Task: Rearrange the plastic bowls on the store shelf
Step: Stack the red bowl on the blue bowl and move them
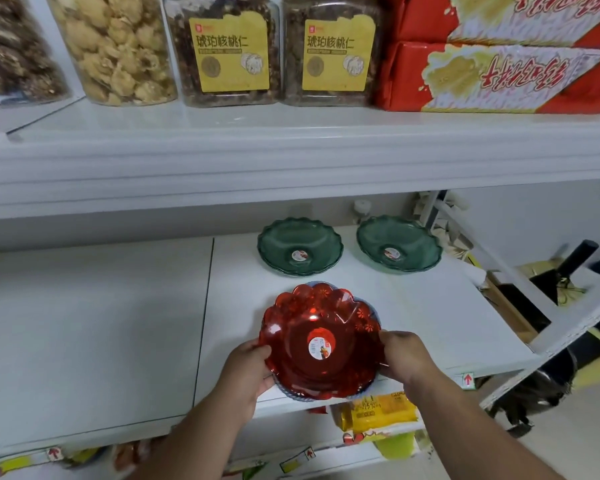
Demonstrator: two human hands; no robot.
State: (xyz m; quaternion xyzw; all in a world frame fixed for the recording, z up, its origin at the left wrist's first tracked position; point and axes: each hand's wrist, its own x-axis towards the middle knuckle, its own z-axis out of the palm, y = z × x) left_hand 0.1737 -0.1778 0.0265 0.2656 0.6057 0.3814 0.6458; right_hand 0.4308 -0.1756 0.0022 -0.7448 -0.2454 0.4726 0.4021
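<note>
A red scalloped plastic bowl with a round sticker in its middle lies at the front edge of the white shelf. A bluish bowl rim shows underneath it. My left hand grips the red bowl's left rim. My right hand grips its right rim. Further back on the same shelf stand two green scalloped bowls, one in the middle and one to the right. The middle one looks like a small stack.
The upper shelf overhangs the bowls and carries clear jars of nuts and snacks and red boxes. Yellow packets lie on the shelf below. A white bracket frame and dark clutter stand at the right end.
</note>
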